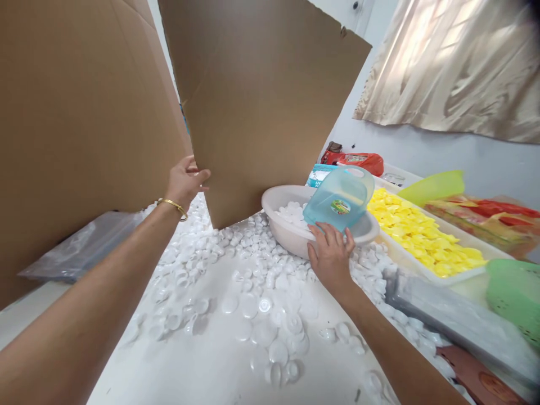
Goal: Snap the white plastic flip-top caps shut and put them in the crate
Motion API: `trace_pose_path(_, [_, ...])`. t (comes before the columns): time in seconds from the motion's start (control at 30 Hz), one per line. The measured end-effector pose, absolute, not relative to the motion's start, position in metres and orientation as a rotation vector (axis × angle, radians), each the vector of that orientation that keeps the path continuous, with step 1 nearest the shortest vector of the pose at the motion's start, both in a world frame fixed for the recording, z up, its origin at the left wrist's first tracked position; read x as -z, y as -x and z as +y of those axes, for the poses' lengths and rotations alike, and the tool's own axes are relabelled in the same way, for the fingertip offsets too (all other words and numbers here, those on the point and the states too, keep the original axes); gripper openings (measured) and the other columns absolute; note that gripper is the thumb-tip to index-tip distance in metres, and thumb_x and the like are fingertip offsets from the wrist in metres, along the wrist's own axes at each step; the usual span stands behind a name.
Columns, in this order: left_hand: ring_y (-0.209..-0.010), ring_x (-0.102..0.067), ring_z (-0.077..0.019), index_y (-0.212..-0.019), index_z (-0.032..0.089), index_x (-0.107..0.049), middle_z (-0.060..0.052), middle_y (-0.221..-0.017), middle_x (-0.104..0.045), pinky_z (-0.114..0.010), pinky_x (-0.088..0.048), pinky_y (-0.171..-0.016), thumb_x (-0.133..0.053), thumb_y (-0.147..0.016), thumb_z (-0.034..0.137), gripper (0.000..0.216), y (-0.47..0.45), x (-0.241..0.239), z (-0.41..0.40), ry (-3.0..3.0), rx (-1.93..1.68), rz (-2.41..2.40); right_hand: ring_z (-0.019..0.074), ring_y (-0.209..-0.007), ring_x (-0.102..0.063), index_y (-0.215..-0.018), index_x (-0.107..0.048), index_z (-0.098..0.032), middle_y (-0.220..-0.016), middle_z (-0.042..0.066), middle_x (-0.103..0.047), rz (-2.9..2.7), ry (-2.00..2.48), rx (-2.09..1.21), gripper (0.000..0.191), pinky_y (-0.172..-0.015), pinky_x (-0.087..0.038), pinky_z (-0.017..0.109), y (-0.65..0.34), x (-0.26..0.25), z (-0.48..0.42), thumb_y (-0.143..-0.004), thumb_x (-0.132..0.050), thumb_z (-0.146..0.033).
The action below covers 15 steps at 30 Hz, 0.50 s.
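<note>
My left hand (184, 181), with a gold bangle on the wrist, is closed on the edge of a big brown cardboard sheet (257, 95) that stands tilted over the table. My right hand (331, 254) grips the near rim of a white plastic basin (291, 232). The basin holds white caps and a tilted blue translucent scoop (340, 198). Many loose white plastic caps (253, 281) cover the white table around both hands.
A second large cardboard panel (76, 112) fills the left. A white tray of yellow caps (422, 236) lies to the right, with a green basket (517, 295), a grey flat pack (455, 320), a green bowl (434, 185) and red packets (358, 161) beyond. A clear plastic bag (80, 247) lies at the left.
</note>
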State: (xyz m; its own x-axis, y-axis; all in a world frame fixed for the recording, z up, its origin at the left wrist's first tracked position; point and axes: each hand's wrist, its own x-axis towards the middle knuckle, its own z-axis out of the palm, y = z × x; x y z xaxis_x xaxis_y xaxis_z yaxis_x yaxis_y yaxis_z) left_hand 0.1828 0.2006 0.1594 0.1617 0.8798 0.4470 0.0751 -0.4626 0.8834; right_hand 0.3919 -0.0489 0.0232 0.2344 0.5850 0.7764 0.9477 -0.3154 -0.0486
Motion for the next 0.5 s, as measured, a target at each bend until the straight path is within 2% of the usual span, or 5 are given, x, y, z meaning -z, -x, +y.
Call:
trace_pose_path(0.1, [-0.072,-0.052,-0.009,-0.122,0.021,-0.049,-0.006,-0.1,-0.048,-0.028,-0.054,-0.059,-0.063,-0.068,0.013,0.056,-0.176,-0.152,0.193,-1.669,-1.395,1.061,0.0265,-0.123,-0.037,-0.119,-0.05,-0.019,-0.129,0.011,-0.049,-1.374,1.956,0.956,0.038,-0.103,-0.012,0.052,-0.388,-0.027,-0.058,-0.082,-0.049,-0.023])
trace_pose_path(0.2, [-0.073,-0.053,-0.0095,-0.123,0.019,-0.049,-0.008,-0.106,-0.05,-0.029,-0.053,-0.062,-0.061,-0.071,0.017,0.054,-0.16,-0.129,0.17,-1.737,-1.41,1.178,0.0272,-0.122,-0.039,-0.113,-0.053,-0.018,-0.126,0.012,-0.05,-1.399,1.836,0.903,0.032,-0.102,-0.021,0.049,-0.38,-0.027,-0.075,-0.081,-0.049,-0.021])
trace_pose_path(0.27, [-0.074,-0.055,-0.0117,-0.114,0.017,-0.057,-0.006,-0.099,-0.056,-0.03,-0.053,-0.065,-0.06,-0.073,0.022,0.041,-0.142,-0.102,0.143,-1.875,-1.293,1.212,0.0241,-0.111,-0.05,-0.104,-0.057,-0.019,-0.111,0.011,-0.059,-1.504,1.738,0.724,0.024,-0.096,-0.033,0.042,-0.371,-0.021,-0.089,-0.081,-0.048,-0.018])
trace_pose_path(0.37, [-0.079,-0.058,-0.016,-0.09,0.02,-0.068,-0.004,-0.09,-0.063,-0.031,-0.05,-0.075,-0.059,-0.074,0.034,0.023,-0.106,-0.052,0.094,-2.125,-0.863,1.233,0.0178,-0.089,-0.059,-0.093,-0.059,-0.021,-0.09,0.005,-0.064,-1.671,1.666,0.297,0.019,-0.081,-0.045,0.032,-0.354,-0.007,-0.109,-0.084,-0.044,-0.016])
trace_pose_path(0.5, [-0.1,-0.053,-0.0238,-0.095,0.024,-0.067,-0.007,-0.105,-0.06,-0.04,-0.045,-0.087,-0.047,-0.082,0.037,0.028,-0.059,0.002,0.045,-2.426,-0.607,1.384,0.0157,-0.091,-0.059,-0.099,-0.059,-0.022,-0.098,0.004,-0.063,-1.787,1.741,-0.124,0.021,-0.078,-0.048,0.028,-0.325,0.009,-0.117,-0.087,-0.042,-0.022])
